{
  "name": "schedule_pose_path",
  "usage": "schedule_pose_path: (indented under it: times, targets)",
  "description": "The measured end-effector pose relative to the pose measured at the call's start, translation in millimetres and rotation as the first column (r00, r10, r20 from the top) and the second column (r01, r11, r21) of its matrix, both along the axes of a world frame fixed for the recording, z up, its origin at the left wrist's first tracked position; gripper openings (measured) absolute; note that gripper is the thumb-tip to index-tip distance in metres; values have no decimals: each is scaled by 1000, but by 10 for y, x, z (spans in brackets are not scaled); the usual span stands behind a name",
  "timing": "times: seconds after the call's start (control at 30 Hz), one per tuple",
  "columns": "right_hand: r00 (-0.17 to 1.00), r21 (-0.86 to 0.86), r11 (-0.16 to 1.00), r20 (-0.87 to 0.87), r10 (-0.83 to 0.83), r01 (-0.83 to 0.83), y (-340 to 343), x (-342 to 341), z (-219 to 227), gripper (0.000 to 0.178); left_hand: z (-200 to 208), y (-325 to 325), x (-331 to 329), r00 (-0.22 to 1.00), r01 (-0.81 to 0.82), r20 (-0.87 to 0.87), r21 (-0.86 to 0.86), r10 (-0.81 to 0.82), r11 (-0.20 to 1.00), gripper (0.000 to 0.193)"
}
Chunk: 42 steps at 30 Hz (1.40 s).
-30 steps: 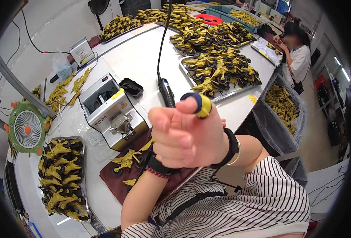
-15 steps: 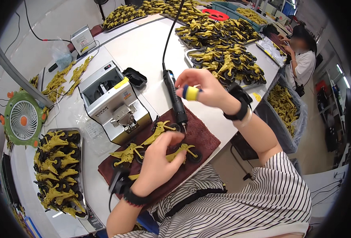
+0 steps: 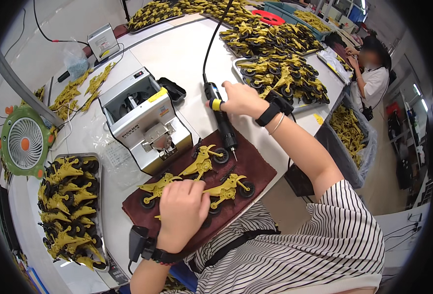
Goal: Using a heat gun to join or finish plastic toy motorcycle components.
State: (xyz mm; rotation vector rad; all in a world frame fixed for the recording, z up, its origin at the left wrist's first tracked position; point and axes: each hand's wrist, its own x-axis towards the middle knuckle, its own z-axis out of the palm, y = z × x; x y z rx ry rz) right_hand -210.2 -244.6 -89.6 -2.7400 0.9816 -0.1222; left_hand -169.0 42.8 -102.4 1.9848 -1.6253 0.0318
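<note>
My right hand has its fingers closed around the upper body of a black electric screwdriver. A yellow-and-blue wrap covers one digit, which lies across the tool. The screwdriver hangs tilted from its cord, bit down over a maroon cloth. On the cloth lie yellow toy motorcycles with black wheels: one at the top, one on the right and one on the left. My left hand curls over another motorcycle, mostly hidden beneath it; its fingertips are out of sight.
A grey-and-white boxy machine stands behind the cloth. Trays of motorcycles sit at left and far right. A green fan is at far left, a lined bin at right. Another person sits beyond.
My right hand has moved left and down and closed on the screwdriver. My left hand has drawn back toward me from the upper motorcycles, fingers more curled. The view has shifted slightly.
</note>
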Motion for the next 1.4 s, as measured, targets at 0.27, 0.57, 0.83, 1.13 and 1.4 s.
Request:
schedule_pose_path:
  times: [0.27, 0.57, 0.83, 1.13, 1.4]
  targets:
    - [908, 137, 981, 413, 68, -136, -245, 152, 538, 37, 163, -309, -325, 927, 148, -340, -61, -160, 987, 13]
    - [823, 281, 908, 558, 108, -310, 102, 408, 1560, 44, -163, -1463, -1423, 381, 295, -839, -288, -388, 911, 51]
    - [695, 492, 602, 703, 151, -628, 864, 156, 1767, 36, -564, -1900, -1583, -172, 532, -753, -614, -636, 583, 44]
    - [436, 437, 9, 896, 82, -899, 1696, -913, 1432, 26, -48, -1808, -1802, -518, 782, -798, -588, -308, 207, 39]
    - [438, 119, 432, 432, 788, -894, 1830, -1355, 1141, 33, 41, -1294, -1537, -387, 662, -921, -257, 28, 704, 46]
